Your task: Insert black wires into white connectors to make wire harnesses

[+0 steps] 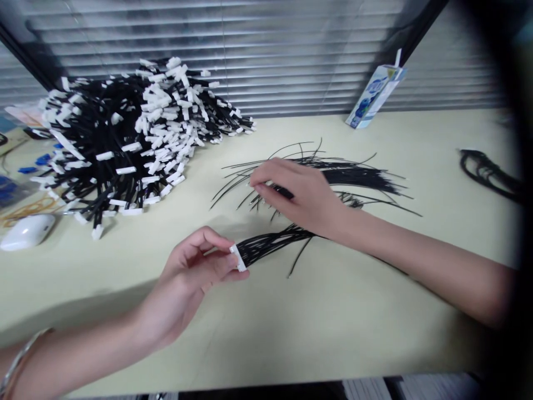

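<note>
Between the thumb and fingers of my left hand (195,272) is a white connector housing (239,259). A bundle of black wires (270,244) runs from that connector to the right and passes under my right forearm. My right hand (295,194) is over a loose pile of black wires (358,178), its thumb and index finger curled close together. Whether a wire is pinched in those fingertips is too small to make out. One short wire end (297,258) sticks out below the bundle.
At the back left lies a big heap of black cables with white connectors (166,122). A white earbud case (28,231) and blue pieces (41,161) are at the left. A drink carton (372,97) stands by the blinds. A coiled black cable (487,172) is at the right.
</note>
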The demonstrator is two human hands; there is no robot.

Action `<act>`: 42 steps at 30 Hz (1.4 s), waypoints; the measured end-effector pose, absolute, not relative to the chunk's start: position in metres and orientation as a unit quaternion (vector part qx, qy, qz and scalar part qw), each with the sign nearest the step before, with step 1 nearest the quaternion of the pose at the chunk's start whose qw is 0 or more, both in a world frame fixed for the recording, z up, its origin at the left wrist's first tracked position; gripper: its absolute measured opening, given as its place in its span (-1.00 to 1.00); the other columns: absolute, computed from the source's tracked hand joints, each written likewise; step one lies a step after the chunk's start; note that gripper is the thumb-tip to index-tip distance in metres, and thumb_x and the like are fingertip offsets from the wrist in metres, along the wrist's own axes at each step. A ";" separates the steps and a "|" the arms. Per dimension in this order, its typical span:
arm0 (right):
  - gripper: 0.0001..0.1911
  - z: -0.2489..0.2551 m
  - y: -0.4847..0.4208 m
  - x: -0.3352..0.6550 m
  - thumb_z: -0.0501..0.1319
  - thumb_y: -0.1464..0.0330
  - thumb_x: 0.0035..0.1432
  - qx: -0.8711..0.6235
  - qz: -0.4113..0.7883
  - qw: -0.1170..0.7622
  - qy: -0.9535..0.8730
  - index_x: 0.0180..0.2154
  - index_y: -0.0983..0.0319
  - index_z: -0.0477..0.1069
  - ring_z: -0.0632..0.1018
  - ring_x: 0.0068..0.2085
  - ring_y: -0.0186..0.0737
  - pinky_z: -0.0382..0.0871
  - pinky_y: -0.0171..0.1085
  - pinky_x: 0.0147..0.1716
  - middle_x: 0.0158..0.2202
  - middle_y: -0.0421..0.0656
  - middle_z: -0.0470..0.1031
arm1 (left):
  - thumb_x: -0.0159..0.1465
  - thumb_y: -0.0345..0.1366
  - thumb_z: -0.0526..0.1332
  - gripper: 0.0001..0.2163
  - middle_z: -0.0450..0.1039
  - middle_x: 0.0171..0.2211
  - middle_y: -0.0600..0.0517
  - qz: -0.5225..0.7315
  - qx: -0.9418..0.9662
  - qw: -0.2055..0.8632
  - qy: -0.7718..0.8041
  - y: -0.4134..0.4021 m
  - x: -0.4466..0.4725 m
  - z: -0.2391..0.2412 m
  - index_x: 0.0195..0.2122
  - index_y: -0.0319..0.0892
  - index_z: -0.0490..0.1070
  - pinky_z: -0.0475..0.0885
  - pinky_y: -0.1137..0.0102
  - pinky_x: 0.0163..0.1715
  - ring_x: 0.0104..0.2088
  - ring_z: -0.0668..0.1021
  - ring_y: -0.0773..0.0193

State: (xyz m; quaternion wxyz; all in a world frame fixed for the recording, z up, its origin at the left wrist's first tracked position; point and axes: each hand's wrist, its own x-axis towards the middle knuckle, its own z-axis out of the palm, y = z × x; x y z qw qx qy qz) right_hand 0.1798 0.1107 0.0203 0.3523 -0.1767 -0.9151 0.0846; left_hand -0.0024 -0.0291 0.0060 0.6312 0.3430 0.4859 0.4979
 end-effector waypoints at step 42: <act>-0.60 0.050 0.041 0.193 0.00 0.76 -0.12 -0.083 -0.021 0.168 -0.982 -0.25 0.39 0.39 0.33 -0.30 -0.19 0.21 -0.24 -0.29 -0.28 -0.09 0.36 | 0.18 -0.51 0.29 -0.88 0.47 -0.42 0.13 0.526 0.316 0.643 0.458 -0.028 -0.005 0.005 -0.35 -0.15 0.47 0.56 0.49 -0.24 -0.35 0.53 0.41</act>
